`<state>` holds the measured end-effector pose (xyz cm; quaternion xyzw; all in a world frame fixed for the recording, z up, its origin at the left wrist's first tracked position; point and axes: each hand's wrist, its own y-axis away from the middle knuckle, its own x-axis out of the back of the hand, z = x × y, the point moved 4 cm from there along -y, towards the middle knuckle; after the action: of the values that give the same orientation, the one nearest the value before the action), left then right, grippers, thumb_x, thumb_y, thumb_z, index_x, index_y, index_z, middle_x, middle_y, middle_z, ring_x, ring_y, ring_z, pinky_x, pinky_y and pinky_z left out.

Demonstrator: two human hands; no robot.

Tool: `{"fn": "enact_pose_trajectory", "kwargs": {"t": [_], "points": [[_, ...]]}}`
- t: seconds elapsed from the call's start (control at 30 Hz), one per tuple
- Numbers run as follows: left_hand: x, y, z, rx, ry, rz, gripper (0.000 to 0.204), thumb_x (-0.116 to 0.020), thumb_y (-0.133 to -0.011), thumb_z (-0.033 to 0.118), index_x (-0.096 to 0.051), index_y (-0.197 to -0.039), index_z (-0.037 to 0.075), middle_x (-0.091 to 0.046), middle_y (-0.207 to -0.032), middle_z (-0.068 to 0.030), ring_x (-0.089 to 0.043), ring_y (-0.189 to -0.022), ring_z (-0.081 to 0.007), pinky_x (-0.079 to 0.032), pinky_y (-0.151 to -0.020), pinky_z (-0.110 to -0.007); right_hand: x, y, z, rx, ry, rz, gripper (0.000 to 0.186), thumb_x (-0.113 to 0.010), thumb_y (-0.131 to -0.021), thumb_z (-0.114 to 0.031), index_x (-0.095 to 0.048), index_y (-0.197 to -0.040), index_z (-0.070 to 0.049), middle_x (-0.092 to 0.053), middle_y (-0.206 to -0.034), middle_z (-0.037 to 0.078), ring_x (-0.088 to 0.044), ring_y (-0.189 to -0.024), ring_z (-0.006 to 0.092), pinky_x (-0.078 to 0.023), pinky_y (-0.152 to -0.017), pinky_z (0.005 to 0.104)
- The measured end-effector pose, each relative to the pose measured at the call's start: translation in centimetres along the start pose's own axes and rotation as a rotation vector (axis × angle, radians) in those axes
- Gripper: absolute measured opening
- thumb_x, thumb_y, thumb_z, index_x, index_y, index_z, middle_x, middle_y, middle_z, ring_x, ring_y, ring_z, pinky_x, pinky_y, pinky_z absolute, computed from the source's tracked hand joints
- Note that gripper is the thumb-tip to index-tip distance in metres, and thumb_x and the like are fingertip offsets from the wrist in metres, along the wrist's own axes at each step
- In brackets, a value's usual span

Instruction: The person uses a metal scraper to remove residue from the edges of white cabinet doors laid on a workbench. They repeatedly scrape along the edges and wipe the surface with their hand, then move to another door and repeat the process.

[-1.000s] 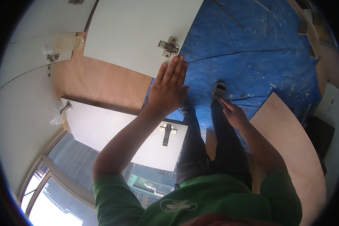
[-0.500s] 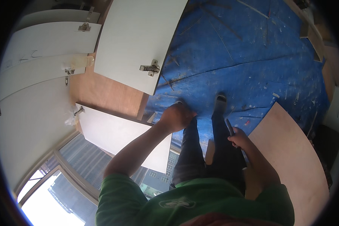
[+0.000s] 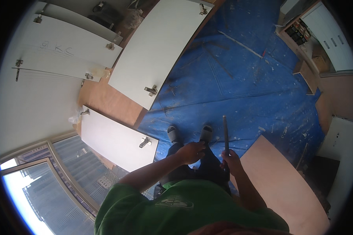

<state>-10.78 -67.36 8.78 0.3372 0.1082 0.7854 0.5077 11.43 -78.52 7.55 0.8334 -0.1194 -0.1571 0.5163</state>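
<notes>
My right hand (image 3: pixel 232 161) is closed round a long dark rod with a pale tip (image 3: pixel 226 135), which points away from me over the blue sheet. Its exact kind does not show. In front of my body, my left hand (image 3: pixel 193 152) has its fingers curled in; whatever they may hold is hidden. Left of that hand lies a white cabinet door (image 3: pixel 117 139) with metal hinges at its far-left and right ends. Farther off is a larger white door (image 3: pixel 157 51), also fitted with hinges.
A blue sheet (image 3: pixel 239 98), stained and creased, covers the floor. On my right lies a pale pinkish board (image 3: pixel 278 184). More white panels with hinges (image 3: pixel 66 47) are at the far left, near a window (image 3: pixel 66 184). A wooden box (image 3: pixel 306 76) stands at the far right.
My view has shifted, showing more of the doors and the room's far right. The rod now points straight ahead, and my left hand has come nearer to my right hand.
</notes>
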Motion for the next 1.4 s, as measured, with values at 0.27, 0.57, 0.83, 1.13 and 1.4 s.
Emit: {"fn": "enact_pose_trajectory", "kwargs": {"t": [0.27, 0.57, 0.83, 1.13, 1.4], "points": [[0.8, -2.1, 8.2, 0.055, 0.026, -0.182, 0.047, -0.059, -0.1, 0.052, -0.076, -0.098, 0.009, -0.074, -0.094, -0.0172, -0.071, -0.094, -0.0356, -0.052, -0.095, -0.045, 0.1, 0.3, -5.5, 0.106, -0.162, 0.004, 0.021, -0.068, -0.097, -0.023, -0.057, -0.093, -0.006, -0.053, -0.066, 0.004, -0.06, -0.061, 0.0213, -0.053, -0.058, 0.0363], [12.9, -6.5, 12.2, -0.023, 0.964, -0.063, 0.044, -0.064, -0.103, 0.041, -0.062, -0.113, -0.002, -0.068, -0.091, -0.009, -0.068, -0.083, -0.0176, -0.053, -0.079, -0.032, -10.6, 0.1, -26.2, 0.324, -0.073, -0.124, 0.042, -0.064, -0.102, -0.046, -0.061, -0.101, -0.004, -0.063, -0.084, 0.006, -0.067, -0.081, 0.0209, -0.057, -0.068, 0.0357], [29.6, -8.8, 6.6, 0.043, 0.932, 0.253, 0.042, -0.063, -0.102, 0.041, -0.059, -0.097, -0.001, -0.068, -0.08, -0.0099, -0.066, -0.074, -0.0166, -0.053, -0.071, -0.033, -8.7, -8.0, -36.9, 0.517, 1.128, 0.167, 0.048, -0.062, -0.103, -0.047, -0.064, -0.111, 0.0, -0.069, -0.093, 0.014, -0.069, -0.083, 0.0202, -0.056, -0.073, 0.0396], [43.0, -15.5, 7.9, 0.064, 0.667, 0.301, 0.044, -0.064, -0.101, 0.041, -0.065, -0.098, -0.003, -0.07, -0.081, -0.0118, -0.071, -0.077, -0.0228, -0.054, -0.071, -0.037, -17.9, -10.1, -50.0, 0.274, 0.388, -0.138, 0.053, -0.062, -0.103, -0.047, -0.056, -0.125, 0.002, -0.069, -0.094, 0.012, -0.069, -0.083, 0.0196, -0.057, -0.075, 0.0377], [51.0, -25.1, 9.2, 0.025, 0.309, 0.131, 0.061, -0.056, -0.104, 0.05, -0.056, -0.144, 0.003, -0.07, -0.125, -0.0174, -0.066, -0.119, -0.0296, -0.05, -0.102, -0.043, -20.0, -17.5, -66.0, 0.461, 0.181, -0.131, 0.015, -0.063, -0.102, -0.018, -0.057, -0.107, -0.005, -0.064, -0.086, 0.005, -0.067, -0.075, 0.0187, -0.054, -0.065, 0.0314]]}}
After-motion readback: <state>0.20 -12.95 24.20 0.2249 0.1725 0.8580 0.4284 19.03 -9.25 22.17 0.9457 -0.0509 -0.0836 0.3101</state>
